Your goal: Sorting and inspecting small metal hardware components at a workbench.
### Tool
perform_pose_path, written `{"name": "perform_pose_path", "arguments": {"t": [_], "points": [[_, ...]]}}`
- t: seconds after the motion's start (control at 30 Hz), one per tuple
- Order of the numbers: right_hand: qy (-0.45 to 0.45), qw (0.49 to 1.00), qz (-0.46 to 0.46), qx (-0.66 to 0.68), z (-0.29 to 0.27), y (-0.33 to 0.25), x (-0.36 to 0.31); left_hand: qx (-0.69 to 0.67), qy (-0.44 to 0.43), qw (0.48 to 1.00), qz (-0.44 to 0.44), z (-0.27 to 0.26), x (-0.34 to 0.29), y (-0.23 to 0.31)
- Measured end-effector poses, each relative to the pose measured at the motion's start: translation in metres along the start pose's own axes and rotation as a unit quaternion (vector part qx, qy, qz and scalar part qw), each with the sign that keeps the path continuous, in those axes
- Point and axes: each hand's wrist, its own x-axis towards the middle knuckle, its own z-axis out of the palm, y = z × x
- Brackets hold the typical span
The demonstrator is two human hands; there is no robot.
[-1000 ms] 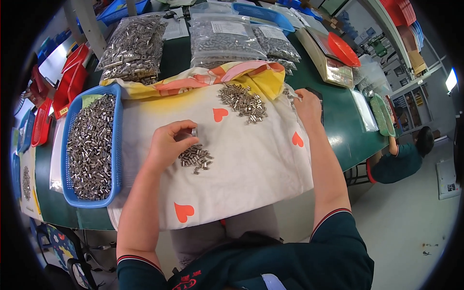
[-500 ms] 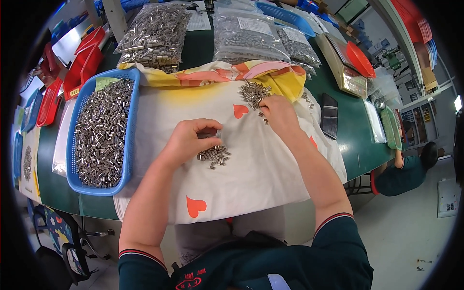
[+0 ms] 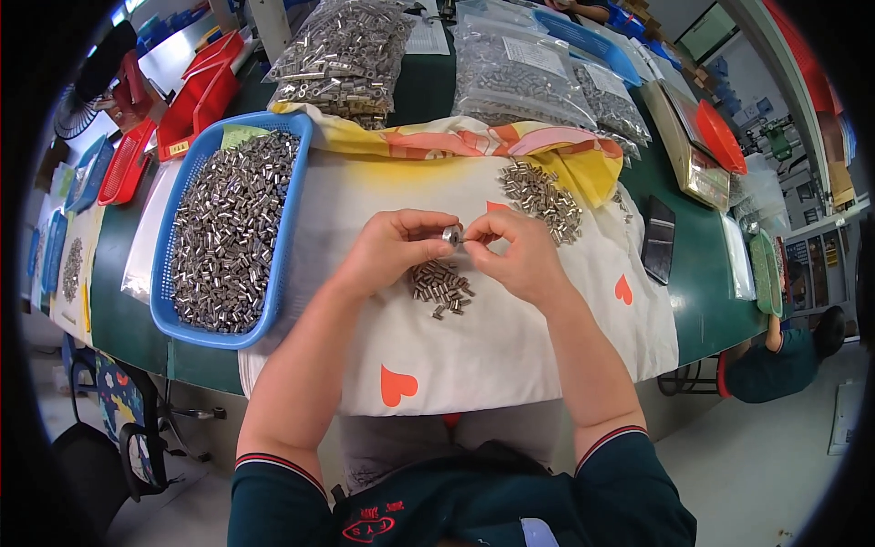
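Observation:
My left hand (image 3: pixel 392 251) is closed, its thumb and fingers gripping a short, round metal ring (image 3: pixel 452 235) with a hole in its face. Against that face my right hand (image 3: pixel 519 260) pinches a small metal sleeve, mostly hidden by the fingertips. Just below both hands lies a small heap of metal sleeves (image 3: pixel 441 290) on the white cloth (image 3: pixel 492 365) with red hearts. A larger heap of the same sleeves (image 3: pixel 544 201) sits beyond my right hand, near the cloth's yellow folded edge.
A blue basket (image 3: pixel 164 273) full of small metal sleeves stands on the left. Clear bags of metal parts (image 3: pixel 342 59) line the back. To the right are a black phone (image 3: pixel 658 241), a scale (image 3: pixel 697 169) with a red tray, and a seated person (image 3: pixel 775 365).
My right hand has come from the far heap back to the left hand and meets the metal ring. My left hand has turned the ring into view. The whole view has shifted slightly.

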Motion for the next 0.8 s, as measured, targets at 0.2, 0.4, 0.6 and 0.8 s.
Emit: {"name": "perform_pose_path", "arguments": {"t": [0.2, 0.4, 0.6, 0.8], "points": [[0.006, 0.999, -0.015, -0.036, 0.001, -0.001, -0.001, 0.034, -0.011, 0.999, -0.014, 0.002, -0.002, 0.000], [0.023, 0.991, -0.071, -0.113, 0.007, 0.009, -0.006, 0.086, -0.005, 0.996, -0.016, 0.005, -0.002, -0.003], [0.055, 0.978, -0.100, -0.173, 0.017, 0.006, -0.010, 0.108, 0.016, 0.994, -0.014, 0.006, -0.005, -0.002], [0.047, 0.988, -0.081, -0.123, 0.016, 0.004, -0.009, 0.082, -0.003, 0.997, 0.010, 0.003, -0.004, -0.003]]}}
